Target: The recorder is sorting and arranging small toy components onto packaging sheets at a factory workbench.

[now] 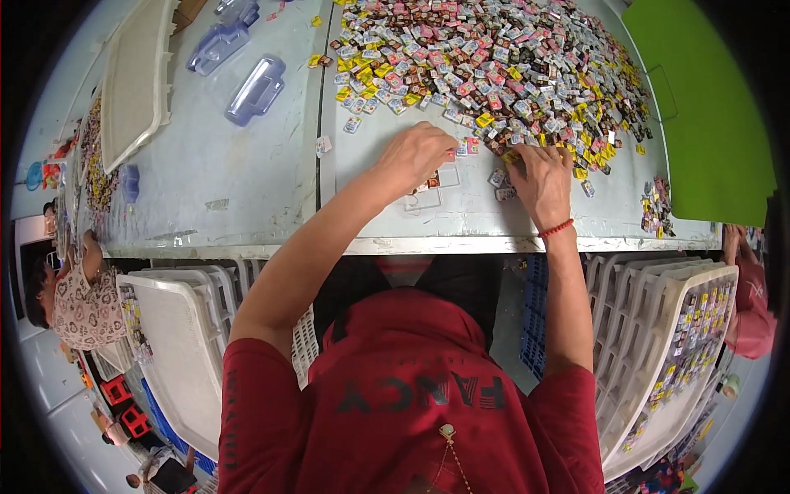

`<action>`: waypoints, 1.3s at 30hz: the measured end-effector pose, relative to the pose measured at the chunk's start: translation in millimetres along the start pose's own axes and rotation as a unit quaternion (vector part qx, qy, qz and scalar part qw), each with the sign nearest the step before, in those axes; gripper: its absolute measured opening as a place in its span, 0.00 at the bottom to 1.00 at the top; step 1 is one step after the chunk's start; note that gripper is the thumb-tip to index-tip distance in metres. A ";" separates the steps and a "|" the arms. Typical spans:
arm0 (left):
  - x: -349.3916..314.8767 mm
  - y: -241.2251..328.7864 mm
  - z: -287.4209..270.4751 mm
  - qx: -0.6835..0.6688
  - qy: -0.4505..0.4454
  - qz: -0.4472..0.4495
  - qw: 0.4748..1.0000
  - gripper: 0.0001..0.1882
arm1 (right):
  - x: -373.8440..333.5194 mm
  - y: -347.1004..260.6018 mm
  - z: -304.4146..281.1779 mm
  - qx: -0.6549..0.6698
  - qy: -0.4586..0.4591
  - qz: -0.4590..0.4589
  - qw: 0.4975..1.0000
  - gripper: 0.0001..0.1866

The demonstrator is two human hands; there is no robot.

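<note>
My left hand [418, 154] is closed, its fingertips pinching a small pink packet [450, 155] above a clear plastic tray [442, 198]. A few small pieces lie in that tray, partly hidden under the hand. Just right of those fingertips are small white and pink packets [467, 146] in a short row. My right hand [543, 183], with a red bead bracelet at the wrist, has its fingers bent down at the near edge of a big heap of small packets [494, 74]. Whatever is between its thumb and forefinger cannot be made out. Dark packets [499, 179] lie beside its thumb.
Blue-tinted plastic moulded trays [256, 89] and a white crate [136, 82] occupy the table's left part. A green board [712, 107] is at the right. White crates are stacked below on the left [169, 329] and right [650, 354]. Other people are at both sides.
</note>
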State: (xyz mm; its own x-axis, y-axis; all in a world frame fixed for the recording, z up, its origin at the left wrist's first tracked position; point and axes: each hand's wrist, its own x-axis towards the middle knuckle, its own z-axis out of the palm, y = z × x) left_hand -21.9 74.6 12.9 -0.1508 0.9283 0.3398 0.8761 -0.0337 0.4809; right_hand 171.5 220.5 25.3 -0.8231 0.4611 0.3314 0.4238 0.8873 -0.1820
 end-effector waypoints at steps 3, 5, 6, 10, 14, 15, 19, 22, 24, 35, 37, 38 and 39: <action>-0.6 -4.7 5.1 0.007 -0.037 0.006 0.999 0.10 | 2.7 -10.1 -18.9 0.086 0.028 -0.048 0.995 0.12; -2.0 -3.7 3.6 0.016 -0.038 0.019 0.999 0.10 | 5.0 -23.5 -22.4 0.125 0.010 -0.079 0.989 0.13; -2.9 -1.3 1.1 -0.010 -0.022 0.027 0.999 0.11 | 4.6 -28.0 -18.3 0.137 0.000 -0.103 0.985 0.13; -2.7 -6.9 -2.1 -0.028 -0.055 0.083 0.995 0.11 | 1.5 -31.1 -5.6 0.148 -0.022 -0.119 0.982 0.14; -0.4 -10.1 -11.3 -0.045 -0.115 0.066 0.990 0.11 | -3.0 -22.3 -5.7 0.156 -0.017 -0.096 0.983 0.13; -0.3 -10.8 -14.7 -0.037 -0.128 0.062 0.989 0.11 | -6.0 -19.9 -6.5 0.155 -0.016 -0.093 0.983 0.13; -2.3 -10.5 -22.5 -0.008 -0.141 0.059 0.988 0.12 | -15.8 -15.0 -7.2 0.138 -0.036 -0.067 0.988 0.12; 0.8 -9.2 -22.2 -0.052 -0.137 0.043 0.988 0.13 | -17.4 -13.4 -2.8 0.138 -0.019 -0.063 0.988 0.11; 5.8 -12.4 -21.7 -0.032 -0.155 0.072 0.985 0.13 | -17.7 -14.7 -1.7 0.140 0.001 -0.070 0.988 0.10; -7.5 -22.7 -11.8 -0.019 -0.111 0.079 0.990 0.15 | -15.4 -18.9 -3.2 0.161 -0.028 -0.057 0.985 0.13; -13.3 -23.7 -13.8 0.044 -0.061 0.121 0.990 0.16 | -16.2 -19.0 -2.8 0.160 -0.022 -0.057 0.985 0.13; -15.8 -24.9 -14.7 0.044 -0.060 0.122 0.990 0.16 | -16.6 -19.8 -1.3 0.164 -0.019 -0.056 0.985 0.13; -17.9 -25.8 -15.5 0.048 -0.044 0.110 0.992 0.16 | -16.4 -20.9 -0.8 0.169 -0.016 -0.055 0.984 0.13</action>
State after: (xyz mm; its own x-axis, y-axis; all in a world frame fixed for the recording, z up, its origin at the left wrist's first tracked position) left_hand -48.9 53.2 6.9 0.0867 0.9312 0.3541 0.9232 -0.2087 0.3228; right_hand 176.5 194.4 24.4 -0.8708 0.3575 0.3375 0.1869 0.8757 -0.4453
